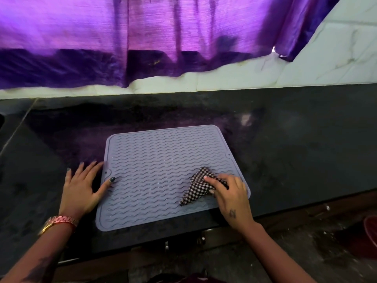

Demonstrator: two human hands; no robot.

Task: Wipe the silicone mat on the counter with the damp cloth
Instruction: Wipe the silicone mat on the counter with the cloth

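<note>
A grey silicone mat (159,168) with wavy ridges lies flat on the dark stone counter (295,144), near its front edge. A crumpled black-and-white checked cloth (195,188) rests on the mat's right front part. My right hand (230,197) presses down on the cloth, fingers curled over its right side. My left hand (83,186) lies flat with fingers spread at the mat's left edge; the thumb tip touches the mat, the other fingers rest on the counter. It holds nothing.
A purple curtain (122,41) hangs over the pale tiled wall (336,58) behind the counter. The counter's front edge runs just below the mat. A red round object (370,231) sits on the floor at the far right.
</note>
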